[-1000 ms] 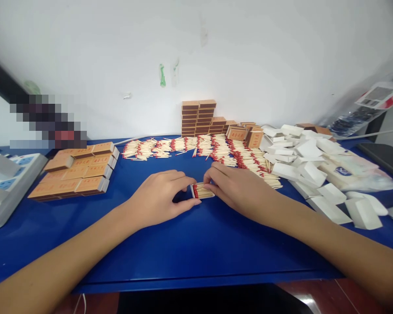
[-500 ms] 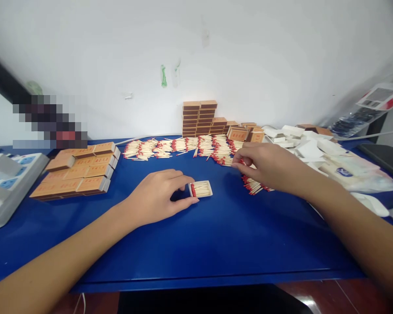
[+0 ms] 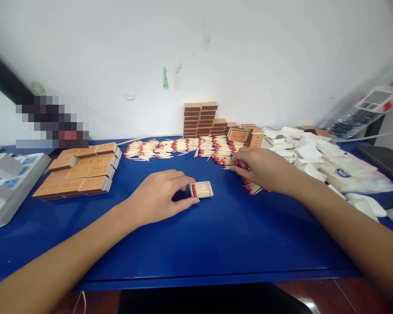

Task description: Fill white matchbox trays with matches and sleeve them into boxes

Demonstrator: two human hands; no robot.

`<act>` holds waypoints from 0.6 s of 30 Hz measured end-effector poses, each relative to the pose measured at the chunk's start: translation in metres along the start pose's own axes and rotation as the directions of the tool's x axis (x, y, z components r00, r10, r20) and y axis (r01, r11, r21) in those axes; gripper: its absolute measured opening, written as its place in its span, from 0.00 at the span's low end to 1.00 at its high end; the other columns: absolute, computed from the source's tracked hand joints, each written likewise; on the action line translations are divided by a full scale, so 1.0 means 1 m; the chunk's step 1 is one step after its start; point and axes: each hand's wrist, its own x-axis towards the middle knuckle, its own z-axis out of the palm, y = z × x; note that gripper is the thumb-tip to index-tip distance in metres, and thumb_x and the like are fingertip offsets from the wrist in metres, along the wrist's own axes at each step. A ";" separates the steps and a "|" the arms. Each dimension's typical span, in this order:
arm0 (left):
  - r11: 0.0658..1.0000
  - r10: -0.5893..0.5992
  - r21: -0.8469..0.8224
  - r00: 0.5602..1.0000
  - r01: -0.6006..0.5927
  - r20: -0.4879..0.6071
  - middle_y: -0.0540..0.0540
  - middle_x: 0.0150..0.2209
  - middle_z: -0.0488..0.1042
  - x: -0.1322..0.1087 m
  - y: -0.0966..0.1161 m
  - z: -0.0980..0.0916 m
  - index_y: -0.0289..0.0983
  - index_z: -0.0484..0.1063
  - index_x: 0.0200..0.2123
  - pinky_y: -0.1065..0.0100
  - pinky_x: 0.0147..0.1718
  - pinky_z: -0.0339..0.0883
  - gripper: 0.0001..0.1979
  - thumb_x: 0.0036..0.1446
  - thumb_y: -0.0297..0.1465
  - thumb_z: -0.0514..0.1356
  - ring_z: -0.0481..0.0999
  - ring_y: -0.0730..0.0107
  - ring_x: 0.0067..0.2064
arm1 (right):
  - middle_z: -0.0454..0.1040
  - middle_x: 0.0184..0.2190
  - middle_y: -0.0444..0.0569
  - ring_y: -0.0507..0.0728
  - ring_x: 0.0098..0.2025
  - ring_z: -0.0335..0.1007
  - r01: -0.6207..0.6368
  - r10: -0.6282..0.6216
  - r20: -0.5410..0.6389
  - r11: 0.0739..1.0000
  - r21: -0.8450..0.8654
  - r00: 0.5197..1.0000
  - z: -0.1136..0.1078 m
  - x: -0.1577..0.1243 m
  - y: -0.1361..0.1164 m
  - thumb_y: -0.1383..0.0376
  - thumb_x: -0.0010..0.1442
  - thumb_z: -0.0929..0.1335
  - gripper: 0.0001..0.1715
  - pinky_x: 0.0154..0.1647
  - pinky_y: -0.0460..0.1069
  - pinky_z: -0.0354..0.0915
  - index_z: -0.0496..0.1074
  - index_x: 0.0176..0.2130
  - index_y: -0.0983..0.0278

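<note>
My left hand (image 3: pixel 163 196) grips a small white matchbox tray (image 3: pixel 211 194) at its left end, between thumb and fingers. Inside the tray lie matches (image 3: pixel 202 189) with their red heads toward my left hand. Over the right end of a row of loose matches (image 3: pixel 222 150), my right hand (image 3: pixel 257 165) is closed in a pinch. A match seems to stick out at its fingertips, pointing left; the rest is hidden by the fingers. More loose matches (image 3: pixel 253 187) lie under and in front of that hand.
Filled matchboxes (image 3: pixel 81 172) are stacked at the left beside a white power strip (image 3: pixel 16 187). Along the wall stands a taller stack of matchboxes (image 3: pixel 199 120). White empty trays (image 3: pixel 309 150) and a tissue packet (image 3: pixel 350 174) sit at the right on the blue table (image 3: pixel 216 244).
My right hand has shifted slightly left and down, its thumb and fingers closer together at the matches. My left hand stays at the tray. The whole view has moved a little.
</note>
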 end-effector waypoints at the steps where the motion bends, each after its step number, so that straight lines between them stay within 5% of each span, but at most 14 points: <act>1: 1.000 0.002 0.001 1.000 -0.002 -0.001 0.47 0.39 0.81 0.000 0.000 0.000 0.39 0.81 0.55 0.66 0.39 0.72 0.16 0.69 0.39 0.68 0.81 0.64 0.39 | 0.79 0.34 0.52 0.59 0.34 0.72 0.013 -0.013 0.003 1.000 0.012 1.000 0.000 0.000 0.000 0.62 0.71 0.65 0.12 0.33 0.52 0.59 0.75 0.37 0.61; 18: 1.000 0.001 0.008 1.000 -0.001 0.000 0.47 0.39 0.81 0.001 0.000 0.001 0.39 0.81 0.55 0.66 0.39 0.72 0.15 0.69 0.39 0.68 0.81 0.64 0.39 | 0.75 0.29 0.48 0.57 0.30 0.68 0.053 -0.056 0.017 0.989 0.140 0.998 -0.006 -0.004 -0.009 0.58 0.72 0.65 0.14 0.32 0.51 0.58 0.70 0.34 0.59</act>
